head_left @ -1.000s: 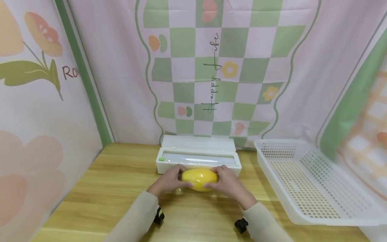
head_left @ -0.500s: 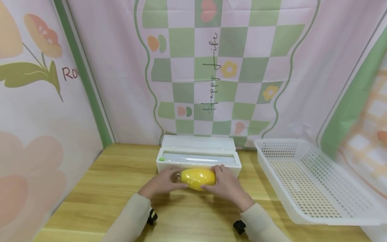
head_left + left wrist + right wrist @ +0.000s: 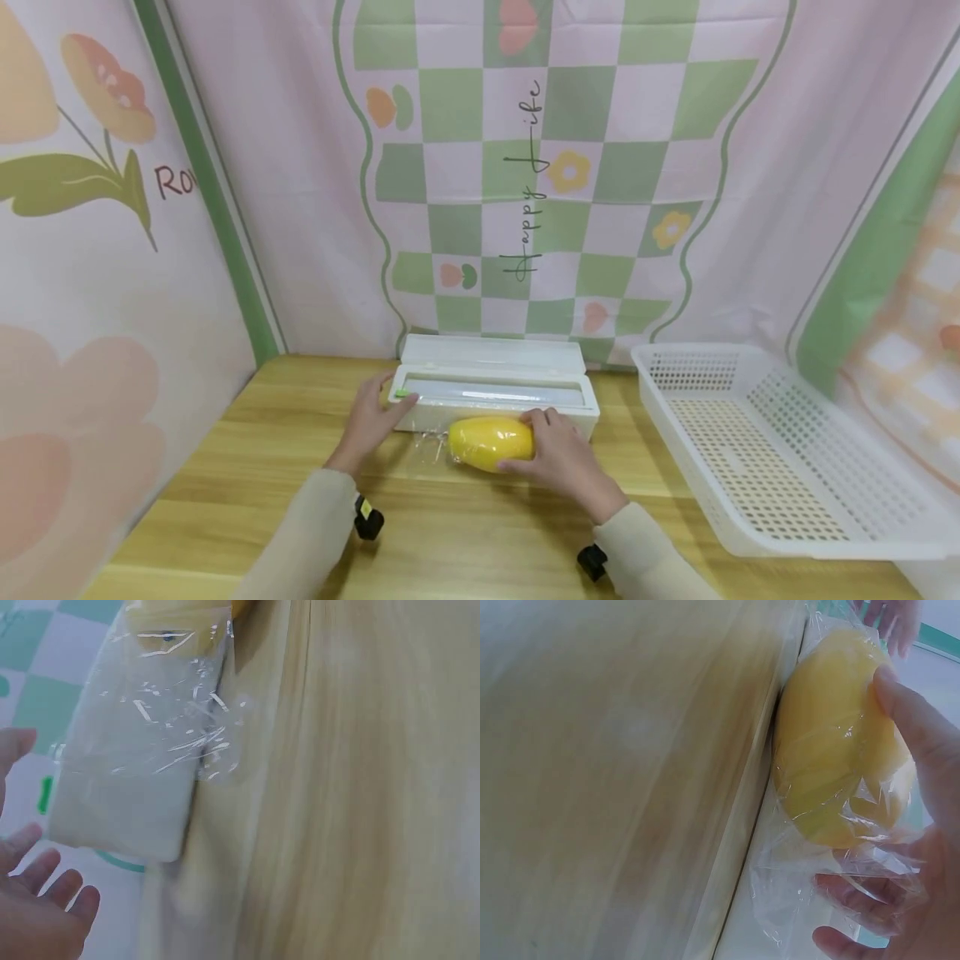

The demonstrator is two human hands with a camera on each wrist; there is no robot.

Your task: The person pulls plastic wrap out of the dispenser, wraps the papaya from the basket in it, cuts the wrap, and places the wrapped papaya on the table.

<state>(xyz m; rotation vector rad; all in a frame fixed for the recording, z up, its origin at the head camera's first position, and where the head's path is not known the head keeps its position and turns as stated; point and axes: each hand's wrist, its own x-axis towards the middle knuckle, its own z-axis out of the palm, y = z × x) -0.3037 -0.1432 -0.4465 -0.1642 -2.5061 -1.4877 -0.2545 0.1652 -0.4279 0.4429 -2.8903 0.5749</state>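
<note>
A glossy, mango-like yellow fruit [image 3: 483,443] lies wrapped in clear cling film, in front of a white cling film dispenser [image 3: 577,417]. My right hand [image 3: 564,457] holds the fruit at its right end, thumb on the near side and fingers on the far side. Loose film [image 3: 169,727] trails from the fruit's left end across the dispenser's front. At the dispenser's left end is my left hand [image 3: 369,423], fingers extended and holding nothing, thumb close to the green slider [image 3: 402,392]. The left wrist view shows these fingers [image 3: 45,866] spread beside the box end.
The dispenser's lid [image 3: 491,355] is raised at the back, showing the roll inside. A white perforated basket [image 3: 678,471] stands at the right of the wooden table [image 3: 247,467]. Patterned curtains [image 3: 315,208] hang behind the table and at both sides.
My left hand has let go of the fruit's left end and moved left and away to the dispenser's slider end. My right hand keeps hold of the fruit, which has shifted slightly left.
</note>
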